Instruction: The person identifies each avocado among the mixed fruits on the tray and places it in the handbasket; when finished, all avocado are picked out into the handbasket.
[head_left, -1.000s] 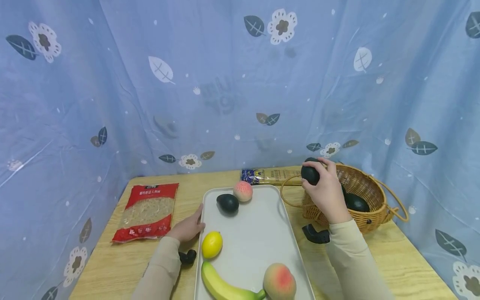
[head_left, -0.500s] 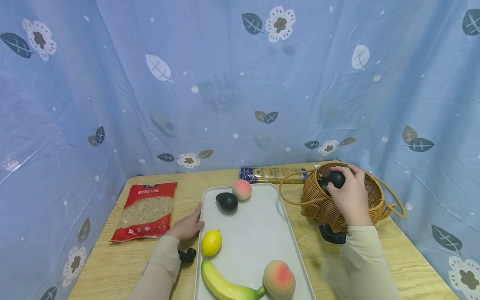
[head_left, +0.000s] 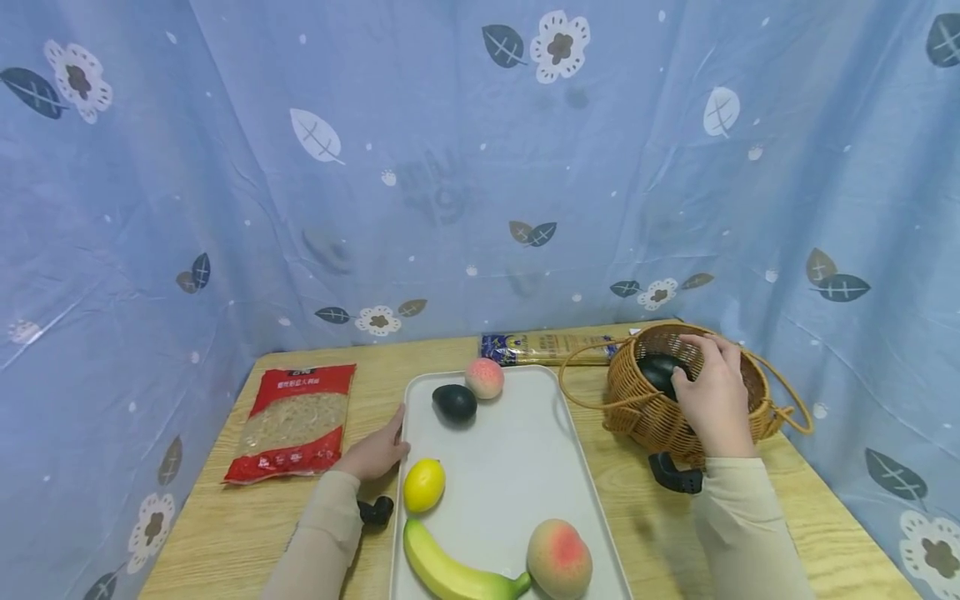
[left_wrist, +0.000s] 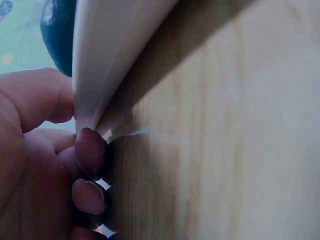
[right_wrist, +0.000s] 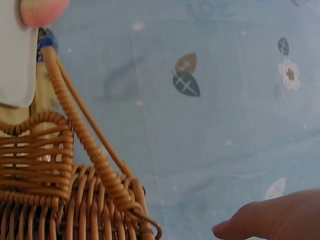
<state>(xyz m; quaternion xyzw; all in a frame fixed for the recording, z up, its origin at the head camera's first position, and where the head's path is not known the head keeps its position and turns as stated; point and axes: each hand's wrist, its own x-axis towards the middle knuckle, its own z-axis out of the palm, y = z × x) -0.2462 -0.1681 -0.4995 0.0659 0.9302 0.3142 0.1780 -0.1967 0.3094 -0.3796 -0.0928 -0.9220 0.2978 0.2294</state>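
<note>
At the left edge of the white tray (head_left: pixel 517 467), my left hand (head_left: pixel 372 454) grips the rim; its thumb and fingers lie on either side of the tray's edge (left_wrist: pixel 100 60) in the left wrist view. Over the wicker basket (head_left: pixel 645 425), my right hand (head_left: pixel 716 392) reaches inside, thumb and fingers spread apart. A dark avocado (head_left: pixel 658 372) lies in the basket beside the thumb; the hand hides part of the interior. On the tray are another dark avocado (head_left: pixel 454 404), a small peach (head_left: pixel 484 379), a lemon (head_left: pixel 423 485), a banana (head_left: pixel 457 571) and a large peach (head_left: pixel 559 558).
A red bag of pasta (head_left: pixel 296 425) lies left of the tray. Behind the tray, a long spaghetti packet (head_left: pixel 547 348) lies along the back edge. The basket's handle (head_left: pixel 573 396) reaches close to the tray's right rim. Blue curtains (head_left: pixel 420 167) hang around the table.
My right hand carried a dark avocado rightward from beside the basket, lowered it inside and let go. My left hand stayed at the tray's edge.
</note>
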